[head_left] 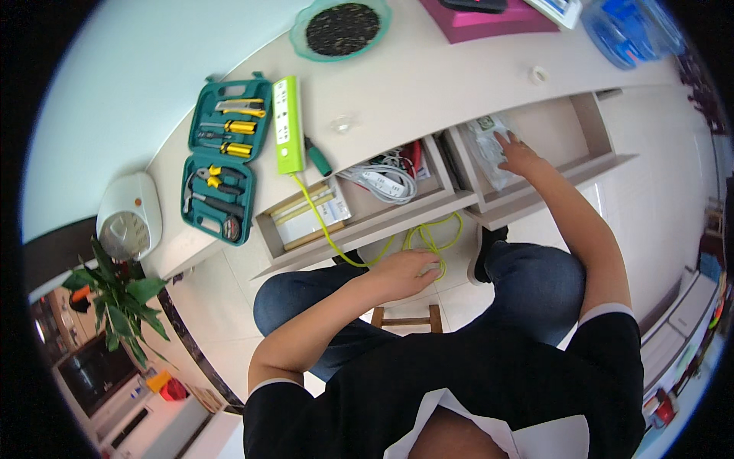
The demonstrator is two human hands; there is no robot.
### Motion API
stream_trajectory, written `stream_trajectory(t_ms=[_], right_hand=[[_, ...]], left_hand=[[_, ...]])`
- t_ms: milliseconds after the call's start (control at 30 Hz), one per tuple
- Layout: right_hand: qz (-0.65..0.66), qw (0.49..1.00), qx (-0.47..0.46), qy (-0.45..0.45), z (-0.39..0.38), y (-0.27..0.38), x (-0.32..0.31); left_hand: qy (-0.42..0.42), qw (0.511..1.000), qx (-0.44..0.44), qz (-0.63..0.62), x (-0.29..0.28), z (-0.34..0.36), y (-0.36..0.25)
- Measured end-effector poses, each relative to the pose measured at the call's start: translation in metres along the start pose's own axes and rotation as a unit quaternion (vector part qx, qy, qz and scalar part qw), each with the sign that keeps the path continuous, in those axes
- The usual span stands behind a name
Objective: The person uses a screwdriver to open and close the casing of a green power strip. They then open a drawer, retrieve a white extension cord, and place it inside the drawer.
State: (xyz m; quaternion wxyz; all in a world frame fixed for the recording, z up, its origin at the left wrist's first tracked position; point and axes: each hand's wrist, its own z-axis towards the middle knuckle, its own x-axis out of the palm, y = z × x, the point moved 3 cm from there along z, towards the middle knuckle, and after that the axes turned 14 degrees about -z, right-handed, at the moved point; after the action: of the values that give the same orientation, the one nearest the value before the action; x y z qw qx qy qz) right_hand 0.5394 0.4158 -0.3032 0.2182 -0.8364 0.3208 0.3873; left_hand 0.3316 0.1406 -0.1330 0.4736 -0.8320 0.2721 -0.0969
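My left hand (405, 275) hangs between my knees with its fingers curled round the loops of a yellow-green cable (437, 243). This cable runs up over the left drawer to a green and white power strip (286, 122) on the desk. My right hand (520, 154) reaches into the right drawer (562, 130). Its fingers are spread, and their tips touch a clear plastic bag (492, 149) with whitish contents that I cannot make out. The left drawer (367, 218) also stands pulled out, holding a coiled white cable (390, 183) and papers (317, 210).
A green tool case (252, 164) lies unfolded with pliers, screwdrivers and a hammer, near a green-handled tool (318, 158). On the desk are a bowl of dark seeds (342, 29), a tape roll (538, 74) and a blue water jug (634, 34). A wooden stool (405, 320) is below me.
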Motion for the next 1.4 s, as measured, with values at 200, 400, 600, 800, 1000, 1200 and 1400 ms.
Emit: stream_trajectory(t_ms=[200, 400, 600, 800, 1000, 1200, 1400], right_hand=[[-0.010, 0.998, 0.023, 0.061, 0.001, 0.020, -0.001], [0.041, 0.996, 0.085, -0.011, 0.019, 0.005, 0.008], [0.090, 0.983, 0.160, 0.002, 0.032, -0.004, 0.008], [0.241, 0.969, -0.002, 0.049, 0.029, 0.023, 0.032], [0.217, 0.975, 0.019, 0.047, 0.018, 0.039, 0.029], [0.194, 0.981, 0.014, 0.014, 0.018, 0.038, 0.036], [0.212, 0.977, 0.004, 0.006, 0.023, 0.035, 0.038]], left_hand=[[-0.024, 1.000, 0.014, -0.004, 0.002, 0.005, 0.021], [-0.002, 1.000, -0.004, 0.007, -0.010, 0.005, 0.027], [-0.019, 0.998, -0.042, -0.042, -0.013, -0.002, 0.030], [0.012, 0.997, -0.068, -0.035, -0.015, 0.001, 0.013], [0.008, 0.998, -0.043, -0.034, -0.012, 0.000, 0.018], [0.027, 0.996, -0.078, -0.038, -0.006, 0.002, 0.027], [0.012, 0.997, -0.056, -0.058, -0.005, 0.003, 0.034]])
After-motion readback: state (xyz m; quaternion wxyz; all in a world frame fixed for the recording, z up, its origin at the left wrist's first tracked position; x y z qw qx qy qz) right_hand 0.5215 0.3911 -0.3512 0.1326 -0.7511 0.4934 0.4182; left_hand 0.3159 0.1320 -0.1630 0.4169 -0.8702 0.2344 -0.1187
